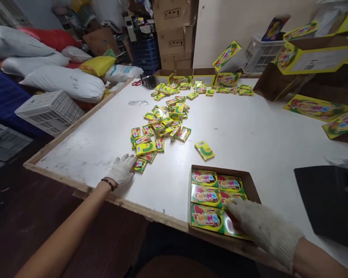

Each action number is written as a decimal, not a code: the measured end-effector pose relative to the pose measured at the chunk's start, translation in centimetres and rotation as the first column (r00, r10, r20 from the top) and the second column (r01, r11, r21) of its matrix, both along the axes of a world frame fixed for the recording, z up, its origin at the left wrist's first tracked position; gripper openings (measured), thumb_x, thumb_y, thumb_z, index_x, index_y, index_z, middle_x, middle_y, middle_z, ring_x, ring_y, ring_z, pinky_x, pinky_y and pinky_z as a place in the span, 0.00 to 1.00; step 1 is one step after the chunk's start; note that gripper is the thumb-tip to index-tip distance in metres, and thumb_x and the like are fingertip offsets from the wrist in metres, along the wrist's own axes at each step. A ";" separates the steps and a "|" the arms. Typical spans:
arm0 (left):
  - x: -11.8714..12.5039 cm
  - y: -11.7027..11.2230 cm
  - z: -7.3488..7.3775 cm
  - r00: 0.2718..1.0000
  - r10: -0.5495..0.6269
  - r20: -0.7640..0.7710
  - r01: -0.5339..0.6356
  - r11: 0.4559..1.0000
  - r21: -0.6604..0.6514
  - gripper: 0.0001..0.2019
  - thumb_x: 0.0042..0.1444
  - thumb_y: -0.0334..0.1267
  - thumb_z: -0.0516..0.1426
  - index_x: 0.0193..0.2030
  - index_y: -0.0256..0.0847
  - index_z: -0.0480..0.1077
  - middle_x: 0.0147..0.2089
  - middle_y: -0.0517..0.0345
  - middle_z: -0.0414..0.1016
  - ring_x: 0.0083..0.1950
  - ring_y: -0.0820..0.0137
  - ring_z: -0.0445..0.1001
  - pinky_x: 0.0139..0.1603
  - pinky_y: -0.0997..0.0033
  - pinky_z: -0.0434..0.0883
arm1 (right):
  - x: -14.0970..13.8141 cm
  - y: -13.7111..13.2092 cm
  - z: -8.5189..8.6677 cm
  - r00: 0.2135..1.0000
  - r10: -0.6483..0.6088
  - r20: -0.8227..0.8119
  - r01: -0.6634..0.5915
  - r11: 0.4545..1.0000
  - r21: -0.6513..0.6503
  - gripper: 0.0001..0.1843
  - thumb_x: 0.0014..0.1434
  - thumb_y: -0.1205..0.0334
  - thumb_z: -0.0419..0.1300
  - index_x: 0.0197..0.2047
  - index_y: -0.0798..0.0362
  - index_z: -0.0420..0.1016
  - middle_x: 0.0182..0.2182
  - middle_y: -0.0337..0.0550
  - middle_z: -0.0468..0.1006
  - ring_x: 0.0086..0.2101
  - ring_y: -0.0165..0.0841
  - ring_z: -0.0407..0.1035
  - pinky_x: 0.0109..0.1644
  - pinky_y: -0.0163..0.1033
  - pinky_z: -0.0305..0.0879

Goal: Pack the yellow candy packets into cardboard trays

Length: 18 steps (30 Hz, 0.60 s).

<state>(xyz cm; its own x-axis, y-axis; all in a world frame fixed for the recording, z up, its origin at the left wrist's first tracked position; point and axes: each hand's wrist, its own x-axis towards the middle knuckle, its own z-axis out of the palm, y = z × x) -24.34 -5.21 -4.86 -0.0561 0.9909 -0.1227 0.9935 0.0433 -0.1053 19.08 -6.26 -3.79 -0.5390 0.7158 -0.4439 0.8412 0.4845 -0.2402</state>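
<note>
TWINS packs point(206, 195) are being held face up in an open-topped display box point(251, 185) at the near edge of the bench point(234, 127), arranged in 2 columns with 3 faces being shown in each. Their long axes are being pointed crosswise, left to right, and their lettering is being presented upright to the wearer. By the gloved right hand point(263, 224), the right column is being partly covered; its fingers are being laid over the packs there, but how far they are being spread cannot be told, as their undersides are being hidden. By the gloved left hand point(121, 170), the near end of a loose pile point(162, 127) is being reached; its fingers are being extended loosely, fairly wide, with the tips being placed at the left edge of the nearest pack point(139, 165). Whether that pack is being touched cannot be told. Just beyond the box, a lone pack point(205, 150) is being carried by the bench, its long axis being pointed from far left to near right.
</note>
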 end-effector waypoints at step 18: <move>20.3 -3.2 0.8 0.429 -0.301 0.851 0.012 0.945 0.328 0.24 0.50 0.40 0.63 0.51 0.44 0.58 0.46 0.55 0.71 0.43 0.65 0.75 0.45 0.61 0.75 | -1.7 1.4 5.6 0.791 -0.420 -0.446 0.381 0.907 -0.177 0.23 0.60 0.58 0.54 0.58 0.54 0.65 0.48 0.50 0.78 0.44 0.37 0.73 0.46 0.40 0.68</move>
<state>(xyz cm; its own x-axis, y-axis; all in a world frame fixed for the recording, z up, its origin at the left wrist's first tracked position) -4.04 -8.42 -4.03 0.0989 0.9688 0.2271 0.5221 -0.2448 0.8170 17.38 -4.89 1.80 -0.3658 0.8888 -0.2761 0.7349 0.0938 -0.6717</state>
